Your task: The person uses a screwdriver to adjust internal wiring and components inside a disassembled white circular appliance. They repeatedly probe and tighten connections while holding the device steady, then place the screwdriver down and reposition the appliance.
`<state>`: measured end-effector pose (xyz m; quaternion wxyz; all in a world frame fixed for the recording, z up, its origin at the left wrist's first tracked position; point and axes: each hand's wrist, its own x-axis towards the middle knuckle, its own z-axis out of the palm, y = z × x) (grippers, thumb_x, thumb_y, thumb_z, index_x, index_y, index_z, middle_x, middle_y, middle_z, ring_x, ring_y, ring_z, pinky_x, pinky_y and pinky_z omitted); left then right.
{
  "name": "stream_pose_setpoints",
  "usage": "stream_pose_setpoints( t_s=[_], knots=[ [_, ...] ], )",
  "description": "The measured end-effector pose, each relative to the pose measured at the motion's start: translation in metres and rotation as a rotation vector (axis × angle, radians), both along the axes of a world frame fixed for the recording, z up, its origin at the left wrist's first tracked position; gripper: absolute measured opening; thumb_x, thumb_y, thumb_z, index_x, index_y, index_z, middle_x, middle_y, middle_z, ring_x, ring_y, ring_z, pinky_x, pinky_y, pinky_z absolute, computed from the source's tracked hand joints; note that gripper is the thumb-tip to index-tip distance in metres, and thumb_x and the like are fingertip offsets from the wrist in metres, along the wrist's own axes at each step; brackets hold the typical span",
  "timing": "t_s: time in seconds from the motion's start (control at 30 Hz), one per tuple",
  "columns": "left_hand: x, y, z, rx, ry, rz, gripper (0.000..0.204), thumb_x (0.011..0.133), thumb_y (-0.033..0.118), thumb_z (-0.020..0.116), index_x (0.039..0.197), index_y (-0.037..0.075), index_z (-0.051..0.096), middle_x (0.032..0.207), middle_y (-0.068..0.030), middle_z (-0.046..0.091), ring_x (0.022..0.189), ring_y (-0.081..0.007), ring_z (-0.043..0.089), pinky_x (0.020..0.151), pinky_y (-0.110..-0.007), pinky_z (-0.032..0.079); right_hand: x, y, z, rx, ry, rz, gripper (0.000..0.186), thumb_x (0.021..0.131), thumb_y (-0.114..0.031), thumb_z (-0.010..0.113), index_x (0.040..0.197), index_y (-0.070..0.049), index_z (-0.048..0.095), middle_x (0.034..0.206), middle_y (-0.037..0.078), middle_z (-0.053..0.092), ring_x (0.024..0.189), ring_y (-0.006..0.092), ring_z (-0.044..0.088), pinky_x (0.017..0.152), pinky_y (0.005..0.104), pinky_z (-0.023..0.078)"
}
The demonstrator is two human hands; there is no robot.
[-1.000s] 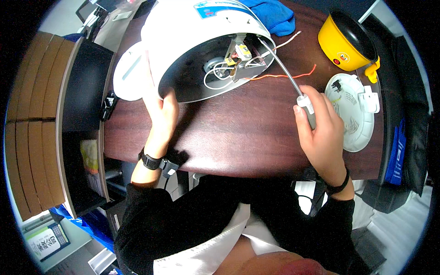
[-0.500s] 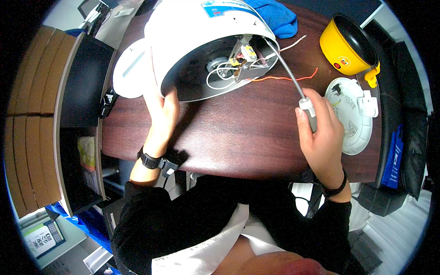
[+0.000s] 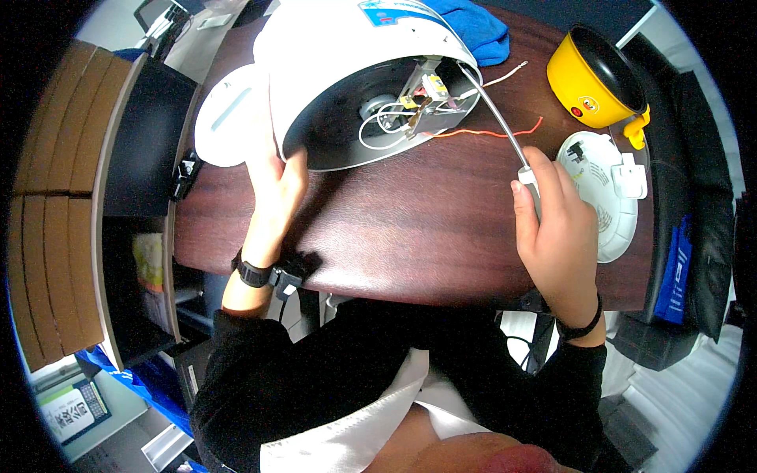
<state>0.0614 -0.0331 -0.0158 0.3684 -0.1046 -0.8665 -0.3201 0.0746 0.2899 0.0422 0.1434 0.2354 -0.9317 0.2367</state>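
Note:
A white rice cooker lies on its side on the table, its open underside facing me. Inside the dark base I see a metal bracket, white wires and a round grey part. My left hand grips the cooker's lower left rim, thumb at the opening's edge and fingers partly hidden behind the shell. My right hand is closed round the grey-white handle of a screwdriver. The screwdriver's shaft points up and left, its tip at the right rim of the opening. An orange wire trails out onto the table.
To the right, a white oval base cover lies inner side up beside my right hand. Beyond it stands a yellow pot with a black inside. A blue cloth lies behind the cooker. Left are a shelf unit and brown cartons.
The cooker has shifted very slightly to the right in the view. The screwdriver tip stays at the rim, and both hands keep their grips.

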Motion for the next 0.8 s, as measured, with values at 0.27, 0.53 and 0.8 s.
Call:
stream_pose_setpoints(
  t_s=[0.27, 0.53, 0.8],
  knots=[
    [0.004, 0.001, 0.001, -0.014, -0.039, 0.009, 0.090, 0.065, -0.009, 0.045, 0.153, -0.002, 0.029, 0.157, -0.0213, 0.034, 0.147, -0.0284, 0.030, 0.121, -0.038, 0.018, -0.005, -0.002, -0.007, -0.386, -0.426, 0.090, 0.032, 0.097, -0.013, 0.058, 0.128, -0.005, 0.052, 0.083, 0.013, 0.059, 0.062, 0.0302, 0.062, 0.052, 0.0385, 0.049],
    [0.007, 0.003, 0.003, -0.045, -0.020, -0.025, 0.085, 0.068, -0.005, 0.047, 0.152, -0.003, 0.031, 0.155, -0.0227, 0.036, 0.145, -0.0321, 0.033, 0.120, -0.040, 0.020, -0.012, -0.016, -0.025, -1.479, -1.364, 0.280, 0.032, 0.105, -0.027, 0.047, 0.130, -0.006, 0.050, 0.084, 0.004, 0.055, 0.046, 0.0111, 0.048, 0.039, 0.0256, 0.036],
    [0.009, 0.002, -0.003, -0.014, -0.015, -0.011, 0.079, 0.071, -0.010, 0.045, 0.149, -0.004, 0.034, 0.146, -0.0297, 0.044, 0.137, -0.0393, 0.044, 0.115, -0.041, 0.031, 0.016, 0.013, -0.003, -0.834, -1.089, 0.121, 0.025, 0.100, -0.017, 0.056, 0.120, -0.003, 0.056, 0.081, 0.007, 0.058, 0.053, 0.0132, 0.055, 0.047, 0.0263, 0.042]
  ],
)
